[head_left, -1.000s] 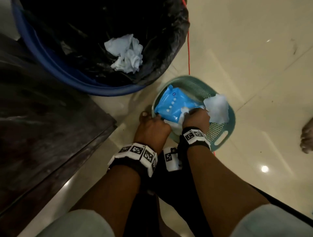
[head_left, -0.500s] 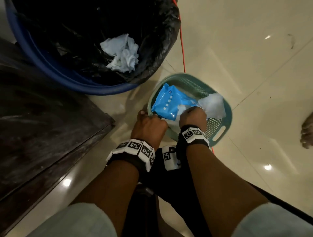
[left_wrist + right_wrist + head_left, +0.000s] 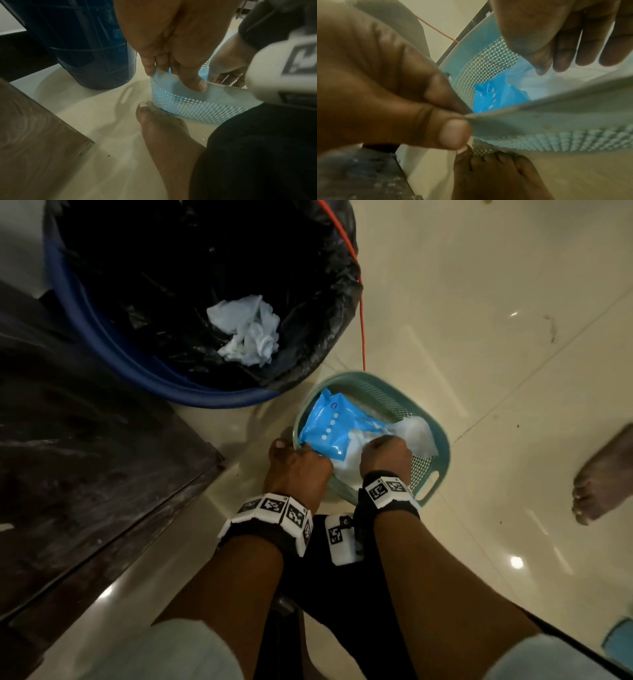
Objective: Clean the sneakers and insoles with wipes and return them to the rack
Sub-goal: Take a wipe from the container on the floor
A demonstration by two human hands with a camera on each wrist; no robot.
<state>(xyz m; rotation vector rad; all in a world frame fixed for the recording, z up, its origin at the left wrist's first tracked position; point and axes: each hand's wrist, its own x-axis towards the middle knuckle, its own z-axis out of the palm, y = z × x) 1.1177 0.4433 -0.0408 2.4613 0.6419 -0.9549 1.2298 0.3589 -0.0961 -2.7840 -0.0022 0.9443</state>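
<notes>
Head view: left hand (image 3: pixel 298 470) pinching near rim of teal basket (image 3: pixel 435 440) on floor; right hand (image 3: pixel 385 455) inside basket, grasping white wipe (image 3: pixel 418 431) beside blue wipes pack (image 3: pixel 329 429). Sneakers, insoles out of sight.
Left wrist view: thumb outside rim, fingers inside.
Right wrist view: fingers (image 3: pixel 563 54) curled above pack.

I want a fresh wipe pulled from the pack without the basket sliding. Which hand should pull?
Right. The right hand is already inside the basket, over the white wipe at the pack opening. The left hand pinches the basket's near rim, so it probably serves best as the steadying grip.
</notes>
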